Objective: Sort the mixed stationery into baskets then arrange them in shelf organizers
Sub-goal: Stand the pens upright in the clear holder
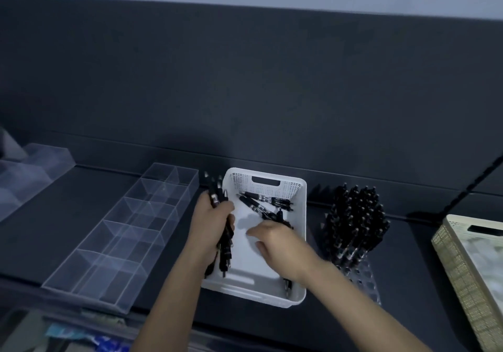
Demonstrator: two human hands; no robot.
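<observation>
Hands work over a white perforated plastic basket (pixel 261 185) that sits on the dark shelf (pixel 89 188), its cut-out handle at the far wall. The left hand (pixel 211 226) is closed around a bundle of black click pens (pixel 225 238), held at the basket's left edge with their ends sticking out above and below the fist. The right hand (pixel 275 240) reaches down into the basket with fingers loosely spread and curled toward the floor of it; whether it grips anything I cannot tell, since the palm hides what lies beneath. A few loose black pens (pixel 268 202) lie at the basket's far end, just beyond the right hand's fingertips, and another pen end shows at the near right corner.

Left of the basket lies a long clear acrylic divided organizer (pixel 122 232), its compartments see-through (nothing visible inside them). Right of the basket, a clear perforated pen holder (pixel 367 278) carries a dense cluster of upright black pens (pixel 356 221). At the far right edge sits a cream woven-pattern basket (pixel 460 270), partly cut off by the frame.
</observation>
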